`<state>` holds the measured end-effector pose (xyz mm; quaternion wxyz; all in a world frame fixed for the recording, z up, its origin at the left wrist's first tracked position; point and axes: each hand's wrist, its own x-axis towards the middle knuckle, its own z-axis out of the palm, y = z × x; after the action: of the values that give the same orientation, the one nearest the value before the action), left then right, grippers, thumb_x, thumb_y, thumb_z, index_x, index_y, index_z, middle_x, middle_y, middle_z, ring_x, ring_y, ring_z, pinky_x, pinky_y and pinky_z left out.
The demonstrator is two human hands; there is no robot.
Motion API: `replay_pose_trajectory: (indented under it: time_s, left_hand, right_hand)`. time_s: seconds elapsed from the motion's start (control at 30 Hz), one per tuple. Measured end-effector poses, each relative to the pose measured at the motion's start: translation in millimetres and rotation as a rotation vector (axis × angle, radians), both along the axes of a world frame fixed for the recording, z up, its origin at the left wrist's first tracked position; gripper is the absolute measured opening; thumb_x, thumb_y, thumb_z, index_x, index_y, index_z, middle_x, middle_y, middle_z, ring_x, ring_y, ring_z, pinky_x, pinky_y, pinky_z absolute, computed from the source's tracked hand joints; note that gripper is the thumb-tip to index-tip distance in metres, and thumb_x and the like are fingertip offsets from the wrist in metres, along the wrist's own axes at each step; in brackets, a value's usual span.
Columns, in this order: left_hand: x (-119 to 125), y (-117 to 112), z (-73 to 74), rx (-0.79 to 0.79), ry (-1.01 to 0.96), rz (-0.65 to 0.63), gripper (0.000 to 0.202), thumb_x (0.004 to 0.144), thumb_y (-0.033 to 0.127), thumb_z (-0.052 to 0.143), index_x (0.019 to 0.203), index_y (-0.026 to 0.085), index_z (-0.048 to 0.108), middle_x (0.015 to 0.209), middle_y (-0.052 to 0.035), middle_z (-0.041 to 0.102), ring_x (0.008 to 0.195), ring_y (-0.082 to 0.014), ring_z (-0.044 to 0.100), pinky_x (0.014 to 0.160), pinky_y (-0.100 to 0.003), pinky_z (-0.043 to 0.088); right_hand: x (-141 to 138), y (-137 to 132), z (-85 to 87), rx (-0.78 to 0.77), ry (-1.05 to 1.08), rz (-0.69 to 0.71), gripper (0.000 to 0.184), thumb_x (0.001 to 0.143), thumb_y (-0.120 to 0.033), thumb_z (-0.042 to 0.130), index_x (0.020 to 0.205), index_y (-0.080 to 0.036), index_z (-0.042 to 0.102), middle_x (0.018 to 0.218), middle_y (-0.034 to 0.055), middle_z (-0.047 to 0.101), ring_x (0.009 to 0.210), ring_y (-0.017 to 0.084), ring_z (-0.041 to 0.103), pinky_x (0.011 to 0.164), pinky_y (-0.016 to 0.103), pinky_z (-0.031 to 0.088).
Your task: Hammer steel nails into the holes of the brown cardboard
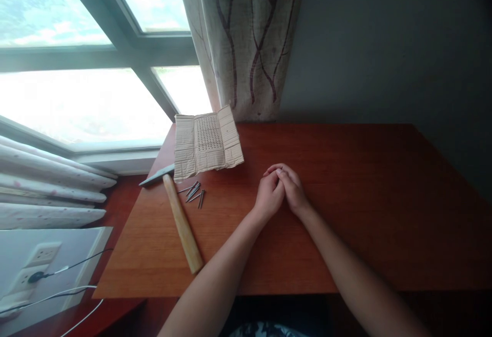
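My left hand (269, 192) and my right hand (293, 187) are clasped together on the wooden table, fingers closed over each other; no object shows between them. To their left lies a hammer (182, 227) with a pale wooden handle and a long, tapering metal head, part of which is hidden by the cardboard. Several loose metal nails (194, 192) lie in a small pile beside the handle. Behind them rests a creased piece of cardboard (209, 145) with rows of small holes in its middle panel. Neither hand touches the hammer, nails or cardboard.
The brown tabletop (365, 198) reaches to a grey wall at the back. A window (126, 55) and a patterned curtain (249, 35) stand at the back left. Wall sockets (34, 270) with a plug and cables are at the lower left, beyond the table edge.
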<state>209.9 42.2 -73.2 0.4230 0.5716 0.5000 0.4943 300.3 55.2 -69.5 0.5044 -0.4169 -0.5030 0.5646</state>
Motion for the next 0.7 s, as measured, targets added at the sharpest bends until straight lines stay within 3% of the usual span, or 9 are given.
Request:
replay_pose_trajectory:
  time_s: [0.7]
  left_hand:
    - [0.2,-0.8,-2.8,0.009,0.012,-0.002,0.027,0.092,0.024,0.047,0.066,0.017,0.051,0.068,-0.0008,0.058,0.068,-0.0143,0.051,0.065,-0.025,0.038]
  right_hand:
    - [0.3,0.5,-2.5,-0.008,0.019,-0.002,0.018,0.089,-0.034,0.052,0.089,-0.022,0.065,0.089,0.0027,0.071,0.087,0.021,0.065,0.081,0.033,0.051]
